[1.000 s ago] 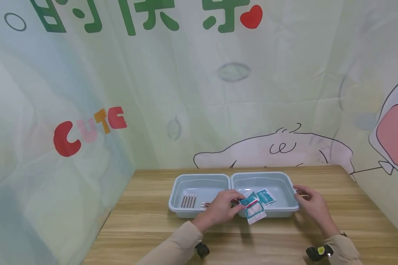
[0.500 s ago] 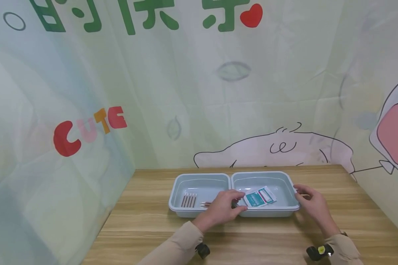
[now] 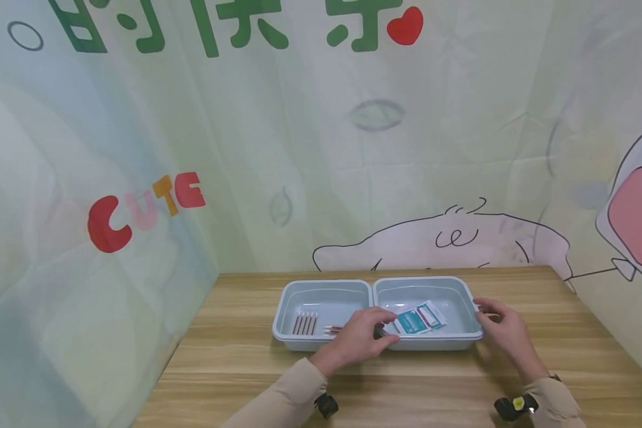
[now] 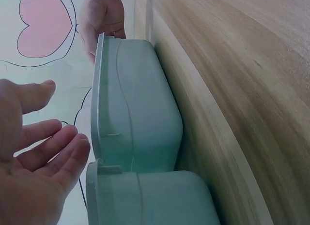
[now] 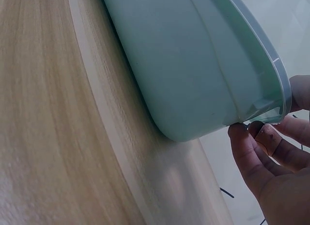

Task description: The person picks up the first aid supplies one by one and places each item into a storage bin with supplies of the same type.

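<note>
Two pale blue-green plastic trays stand side by side. In the right tray [image 3: 460, 339] lie teal-and-white sachets [image 3: 420, 318], overlapping one another. My left hand [image 3: 355, 339] hovers over the near rims where the trays meet, its fingertips beside the sachets. The left wrist view shows that hand [image 4: 41, 157] with thumb and fingers apart and nothing between them. At the right tray's outer end, my right hand [image 3: 508, 336] holds the rim. Close up in the right wrist view, the fingers and thumb of that hand [image 5: 276, 157] grip the tray's edge [image 5: 286, 97].
Inside the left tray [image 3: 299, 345], several brown-stemmed cotton swabs [image 3: 305, 324] lie in a row. More swabs [image 3: 331, 330] there are partly hidden by my left hand. The wood-grain table [image 3: 235, 351] backs onto a printed cloth wall [image 3: 278, 148].
A sachet that my left hand was holding over the near rim now lies with the others in the right tray. The left fingers have let go; my right hand stays put.
</note>
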A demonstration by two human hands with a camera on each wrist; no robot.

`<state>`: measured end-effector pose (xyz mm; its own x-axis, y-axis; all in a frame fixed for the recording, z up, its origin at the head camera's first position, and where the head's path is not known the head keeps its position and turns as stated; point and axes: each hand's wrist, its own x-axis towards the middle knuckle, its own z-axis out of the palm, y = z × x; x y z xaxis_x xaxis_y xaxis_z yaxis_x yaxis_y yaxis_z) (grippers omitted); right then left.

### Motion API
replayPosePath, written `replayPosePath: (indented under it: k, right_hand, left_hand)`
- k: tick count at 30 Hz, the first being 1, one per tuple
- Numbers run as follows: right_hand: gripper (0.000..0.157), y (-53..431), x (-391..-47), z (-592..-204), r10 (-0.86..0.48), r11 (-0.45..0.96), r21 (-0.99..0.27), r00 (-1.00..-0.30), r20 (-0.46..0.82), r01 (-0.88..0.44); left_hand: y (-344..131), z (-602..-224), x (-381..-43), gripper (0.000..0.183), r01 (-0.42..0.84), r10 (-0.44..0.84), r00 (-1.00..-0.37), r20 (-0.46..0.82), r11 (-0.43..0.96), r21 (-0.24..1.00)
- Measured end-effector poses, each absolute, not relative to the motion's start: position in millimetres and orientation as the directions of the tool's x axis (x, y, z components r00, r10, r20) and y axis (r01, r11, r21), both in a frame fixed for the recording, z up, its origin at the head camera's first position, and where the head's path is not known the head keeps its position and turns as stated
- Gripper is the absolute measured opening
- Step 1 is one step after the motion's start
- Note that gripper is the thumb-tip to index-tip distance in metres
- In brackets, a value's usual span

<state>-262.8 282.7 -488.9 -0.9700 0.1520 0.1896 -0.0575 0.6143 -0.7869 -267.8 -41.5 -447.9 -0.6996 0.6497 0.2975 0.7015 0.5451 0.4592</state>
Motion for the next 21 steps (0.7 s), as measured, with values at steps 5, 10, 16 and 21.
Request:
replayPosePath:
  k: [5, 10, 16, 21]
  right_hand:
    - [0.037, 283, -264, -491, 0.154, 0.618, -0.784, -0.969, 0.195, -0.06]
    - [0.037, 283, -264, -491, 0.153, 0.624, -0.779, -0.969, 0.194, -0.057]
    - [0.038, 284, -264, -491, 0.147, 0.615, -0.786, -0.971, 0.189, -0.06]
    - [0.037, 285, -265, -492, 0.149, 0.615, -0.786, -0.97, 0.193, -0.062]
  left_hand:
    - [-42, -446, -266, 0.044, 0.72, 0.667, -0.683, 0.299, 0.546, 0.428]
    - [-44, -443, -262, 0.048, 0.754, 0.696, -0.652, 0.302, 0.547, 0.364]
    - [-46, -440, -254, 0.049, 0.799, 0.754, -0.589, 0.289, 0.493, 0.343]
    - [-47, -441, -245, 0.05, 0.836, 0.807, -0.527, 0.264, 0.437, 0.333]
